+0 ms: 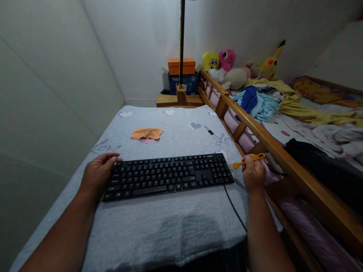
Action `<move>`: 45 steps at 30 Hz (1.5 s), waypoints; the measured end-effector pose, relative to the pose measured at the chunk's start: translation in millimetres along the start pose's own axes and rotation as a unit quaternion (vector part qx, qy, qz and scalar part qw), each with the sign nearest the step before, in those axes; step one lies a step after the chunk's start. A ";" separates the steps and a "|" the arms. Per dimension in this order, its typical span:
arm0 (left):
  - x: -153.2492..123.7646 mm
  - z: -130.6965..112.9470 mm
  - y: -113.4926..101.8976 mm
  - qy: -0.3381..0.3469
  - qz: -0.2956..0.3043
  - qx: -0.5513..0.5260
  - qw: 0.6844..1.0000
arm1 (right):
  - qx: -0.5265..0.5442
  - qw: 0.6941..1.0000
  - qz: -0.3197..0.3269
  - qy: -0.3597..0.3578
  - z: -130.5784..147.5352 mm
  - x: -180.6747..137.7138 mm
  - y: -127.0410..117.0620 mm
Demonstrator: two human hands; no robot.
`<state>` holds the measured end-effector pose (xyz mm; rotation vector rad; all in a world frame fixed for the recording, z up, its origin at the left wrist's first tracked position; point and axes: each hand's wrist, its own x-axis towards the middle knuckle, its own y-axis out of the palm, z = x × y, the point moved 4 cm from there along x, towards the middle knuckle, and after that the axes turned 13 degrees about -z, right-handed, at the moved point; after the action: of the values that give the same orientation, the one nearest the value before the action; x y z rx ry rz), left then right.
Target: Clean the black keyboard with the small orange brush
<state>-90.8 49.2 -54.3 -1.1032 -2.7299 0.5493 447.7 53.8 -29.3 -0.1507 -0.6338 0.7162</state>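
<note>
A single view from the person's head looks forward and down along the cloth-covered counter. The keyboard sits close, just below mid-frame, with both forearms entering from the bottom edge on either side of it. Beyond the keyboard the view reaches the wall corner; right of it runs the bed rail.

Not much to read here tbh. The grey cover has "love" in curly script on its left side, plus a similar scribble far right that I can't make out. Keyboard legends are too tiny, same for the print on the blue box. Nothing legible on the orange tool.
</note>
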 end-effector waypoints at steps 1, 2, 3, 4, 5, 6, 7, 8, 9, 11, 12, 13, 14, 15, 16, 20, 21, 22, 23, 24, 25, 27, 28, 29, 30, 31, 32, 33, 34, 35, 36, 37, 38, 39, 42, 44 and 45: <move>-0.6 -0.5 0.0 0.000 0.001 -0.003 1.000 | -0.001 1.000 -0.010 -0.005 0.5 -0.2 -1.4; -1.0 -1.1 0.0 0.000 0.001 -0.003 1.000 | 0.001 1.000 -0.022 -0.008 0.7 -0.4 -2.7; -1.4 -1.6 0.1 0.000 0.002 -0.002 1.000 | 0.005 0.999 -0.034 -0.009 0.5 -0.8 -3.5; -1.5 -2.1 0.0 0.001 0.002 0.000 1.000 | 0.013 0.999 -0.045 -0.008 0.1 -1.2 -3.8; -1.5 -2.5 -0.2 0.001 0.001 0.003 1.000 | 0.022 0.998 -0.054 -0.005 -0.5 -1.8 -3.3; -1.5 -2.9 -0.5 0.002 0.000 0.008 1.000 | 0.031 0.998 -0.057 0.001 -1.3 -2.5 -1.9; -1.4 -3.3 -0.8 0.004 -0.002 0.013 1.000 | 0.041 0.998 -0.052 0.009 -2.0 -3.2 0.4; -1.4 -3.7 -1.0 0.005 -0.002 0.015 1.000 | 0.051 0.998 -0.041 0.018 -2.4 -3.9 3.3; -1.6 -4.1 -1.2 0.006 -0.003 0.016 1.000 | 0.059 0.998 -0.026 0.027 -2.5 -4.7 6.2; -2.5 -5.2 -1.3 0.003 -0.003 0.012 1.000 | 0.062 0.997 0.000 0.036 -1.6 -5.8 10.6; -3.2 -5.8 -1.2 0.000 -0.003 0.010 1.000 | 0.056 0.998 0.008 0.035 -0.8 -6.0 11.4; -3.9 -6.6 -1.1 -0.003 -0.003 0.009 1.000 | 0.048 0.998 0.014 0.033 0.0 -6.0 11.3; -4.7 -7.5 -1.0 -0.005 -0.004 0.008 1.000 | 0.038 0.999 0.017 0.029 0.7 -5.7 10.5; -5.5 -8.4 -0.8 -0.005 -0.004 0.008 1.000 | 0.029 0.999 0.018 0.026 1.1 -5.3 9.1; -6.1 -9.3 -0.6 -0.006 -0.004 0.007 1.000 | 0.023 0.999 0.018 0.023 1.3 -4.8 7.4; -5.9 -8.4 -0.2 -0.009 -0.005 0.003 1.000 | 0.005 1.000 0.005 0.004 0.4 -2.1 0.9; -5.2 -7.0 -0.1 -0.011 -0.003 0.004 1.000 | 0.001 1.000 0.001 -0.003 0.3 -1.5 -0.1; -4.2 -5.4 -0.2 -0.011 -0.004 0.007 1.000 | -0.001 1.000 -0.001 -0.008 0.3 -1.0 -0.8; -3.0 -3.8 -0.3 -0.009 -0.003 0.010 1.000 | -0.002 1.000 -0.002 -0.011 0.4 -0.6 -1.3; -1.9 -2.4 -0.5 -0.005 -0.003 0.013 1.000 | -0.001 1.000 -0.003 -0.014 0.7 -0.3 -1.9; -0.8 -1.3 -0.5 0.000 -0.002 0.015 1.000 | 0.001 1.000 -0.003 -0.016 1.2 0.0 -2.5; 0.4 -0.4 -0.6 0.009 0.001 0.018 1.000 | 0.008 1.000 -0.004 -0.019 2.9 0.1 -4.1; 0.6 -0.3 -0.6 0.009 0.002 0.018 1.000 | 0.014 1.000 -0.005 -0.020 3.6 0.1 -5.2; 0.4 -0.3 -0.6 0.006 0.003 0.018 1.000 | 0.020 1.000 -0.004 -0.020 3.9 -0.1 -6.2; 0.0 -0.6 -0.7 0.002 0.001 0.017 1.000 | 0.027 0.999 -0.004 -0.017 3.7 -0.4 -7.3; -0.5 -0.9 -0.9 -0.003 0.000 0.017 1.000 | 0.035 0.999 -0.004 -0.013 2.8 -0.7 -8.4; -1.0 -1.4 -1.1 -0.005 -0.004 0.015 1.000 | 0.042 0.999 -0.006 -0.009 1.6 -1.1 -9.3; -1.4 -1.9 -1.0 -0.005 -0.004 0.014 1.000 | 0.050 0.999 -0.011 -0.005 -0.1 -1.4 -10.3; -1.7 -2.3 -0.9 -0.003 -0.003 0.014 1.000 | 0.058 0.998 -0.018 0.001 -2.1 -1.7 -11.2; -1.8 -2.5 -0.8 0.000 -0.002 0.015 1.000 | 0.066 0.997 -0.027 0.008 -4.1 -2.0 -11.8; -1.7 -2.4 -0.7 0.001 -0.001 0.016 1.000 | 0.072 0.997 -0.036 0.016 -5.8 -2.3 -12.0; -1.5 -2.1 -0.8 0.002 -0.001 0.017 1.000 | 0.077 0.996 -0.043 0.024 -7.2 -2.5 -11.6; -1.1 -1.6 -0.9 0.000 -0.001 0.017 1.000 | 0.081 0.995 -0.047 0.030 -8.0 -2.7 -10.7; -0.7 -0.8 -1.0 -0.002 -0.002 0.017 1.000 | 0.083 0.995 -0.048 0.034 -8.3 -2.9 -9.4; 1.7 2.2 -1.3 -0.001 -0.002 0.021 1.000 | 0.081 0.996 -0.032 0.034 -8.0 -2.9 -4.7; 3.5 3.9 -1.2 0.007 0.000 0.030 1.000 | 0.069 0.997 -0.017 0.032 -9.5 -2.9 -3.2; 4.0 4.3 -1.1 0.011 0.001 0.034 0.999 | 0.063 0.998 -0.011 0.029 -10.7 -3.0 -3.4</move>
<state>-95.6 50.1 -57.8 -1.0886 -2.6695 0.6219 454.2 50.2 -38.1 -0.0483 -0.5318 0.7248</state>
